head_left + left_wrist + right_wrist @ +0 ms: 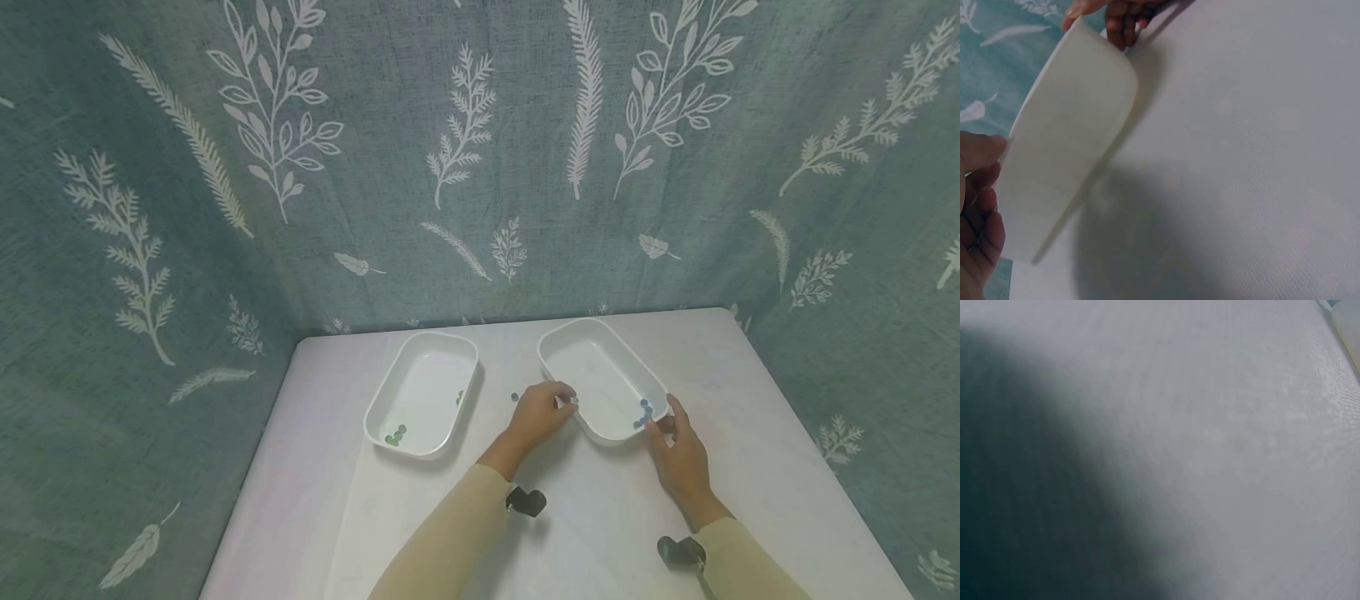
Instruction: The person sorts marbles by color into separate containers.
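A white rounded tray stands on the right side of the table, with several small blue discs in its near right corner. My left hand grips its left rim, thumb and forefinger close together; whether a small piece is also between them cannot be told. At the near right corner, my right hand holds the rim between thumb and fingers. The left wrist view shows the tray's outer wall between both hands. Neither hand shows in the right wrist view.
Another white tray stands to the left, with several small green discs near its front left corner and more by its right wall. A small dark disc lies on the white-covered table between the trays. Patterned green cloth hangs behind.
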`<state>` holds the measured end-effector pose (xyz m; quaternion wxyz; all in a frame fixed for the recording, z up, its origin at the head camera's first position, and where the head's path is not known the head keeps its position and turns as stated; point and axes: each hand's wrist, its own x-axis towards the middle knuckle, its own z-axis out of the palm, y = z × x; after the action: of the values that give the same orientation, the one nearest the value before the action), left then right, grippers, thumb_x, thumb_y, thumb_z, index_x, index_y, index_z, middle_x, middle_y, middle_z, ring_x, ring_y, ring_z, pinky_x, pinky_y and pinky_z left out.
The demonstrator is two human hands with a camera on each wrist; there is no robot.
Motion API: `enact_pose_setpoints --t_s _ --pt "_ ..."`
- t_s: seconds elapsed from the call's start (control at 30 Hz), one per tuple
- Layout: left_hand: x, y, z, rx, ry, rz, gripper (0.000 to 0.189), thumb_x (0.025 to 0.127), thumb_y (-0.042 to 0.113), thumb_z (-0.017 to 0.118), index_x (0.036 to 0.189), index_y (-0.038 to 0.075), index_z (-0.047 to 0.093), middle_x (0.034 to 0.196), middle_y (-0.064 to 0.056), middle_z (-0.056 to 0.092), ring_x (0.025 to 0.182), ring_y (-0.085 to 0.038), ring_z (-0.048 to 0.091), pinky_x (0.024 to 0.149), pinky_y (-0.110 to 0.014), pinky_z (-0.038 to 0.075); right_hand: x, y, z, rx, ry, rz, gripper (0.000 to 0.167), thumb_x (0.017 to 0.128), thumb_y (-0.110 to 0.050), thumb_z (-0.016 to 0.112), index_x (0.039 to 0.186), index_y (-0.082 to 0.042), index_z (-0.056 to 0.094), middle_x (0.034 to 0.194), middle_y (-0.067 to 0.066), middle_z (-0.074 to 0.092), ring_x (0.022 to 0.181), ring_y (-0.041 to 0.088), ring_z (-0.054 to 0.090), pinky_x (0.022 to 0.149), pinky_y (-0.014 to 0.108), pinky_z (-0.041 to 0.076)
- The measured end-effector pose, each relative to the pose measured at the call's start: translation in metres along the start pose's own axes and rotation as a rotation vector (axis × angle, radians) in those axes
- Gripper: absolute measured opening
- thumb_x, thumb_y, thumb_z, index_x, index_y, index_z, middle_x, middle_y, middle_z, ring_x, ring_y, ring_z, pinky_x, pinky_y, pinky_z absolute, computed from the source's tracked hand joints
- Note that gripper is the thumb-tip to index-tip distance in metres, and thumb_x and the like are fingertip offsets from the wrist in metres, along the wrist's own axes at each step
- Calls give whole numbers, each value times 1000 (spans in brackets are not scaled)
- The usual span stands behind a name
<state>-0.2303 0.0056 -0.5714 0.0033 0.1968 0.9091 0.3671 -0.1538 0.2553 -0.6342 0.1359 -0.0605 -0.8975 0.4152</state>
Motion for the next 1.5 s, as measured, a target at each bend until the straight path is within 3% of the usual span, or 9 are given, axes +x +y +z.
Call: enact_pose_setpoints --t_s 0.43,0.97,1.2,1.5 --pt "2 -1 3 -15 -29 -54 22 92 32 68 107 17 72 97 10 67 83 -4 57 73 -21 51 1 3 1 1 6 -15 69 101 -42 49 155 -12 20 121 23 57 118 43 50 98 62 39" --pt "1 -2 2 6 -34 -55 23 92 31 68 109 16 73 99 9 68 82 -4 57 73 -20 50 1 2 0 1 6 -25 68 101 -39 49 155 -11 19 121 25 58 118 45 50 96 64 39" --pt "-3 -2 -7 -9 -24 -29 21 92 29 68 108 15 72 100 7 69 85 -6 59 74 -21 51 1 3 1 10 5 -23 68 101 -41 49 155 -12 20 120 24 58 118 44 50 95 64 40" --pt "-3 -18 -14 57 -47 -25 20 94 28 65 108 16 72 98 8 68 83 -7 59 75 -24 50 1 4 1 8 7 -10 67 101 -41 48 156 -13 19 121 24 57 118 44 50 95 64 39"
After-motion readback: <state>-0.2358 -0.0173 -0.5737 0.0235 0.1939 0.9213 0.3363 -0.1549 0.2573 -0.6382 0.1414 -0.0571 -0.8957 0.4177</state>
